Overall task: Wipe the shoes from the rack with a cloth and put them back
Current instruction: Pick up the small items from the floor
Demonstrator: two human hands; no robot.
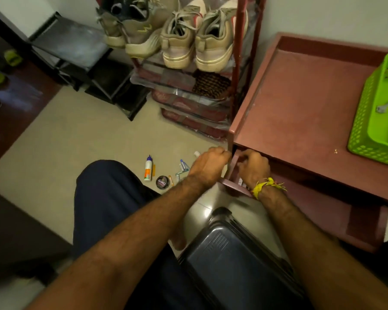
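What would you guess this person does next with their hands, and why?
Probably draw the drawer further out to look for a cloth. Both the left hand and right hand are at its partly open front, no cloth is in sight, and the shoes sit untouched on the rack.

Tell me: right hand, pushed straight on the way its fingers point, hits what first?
Likely the inside of the open drawer of the reddish-brown table. The right hand points forward and down at the drawer's mouth, fingers curled at its edge. Depth is unclear; what lies inside is mostly hidden.
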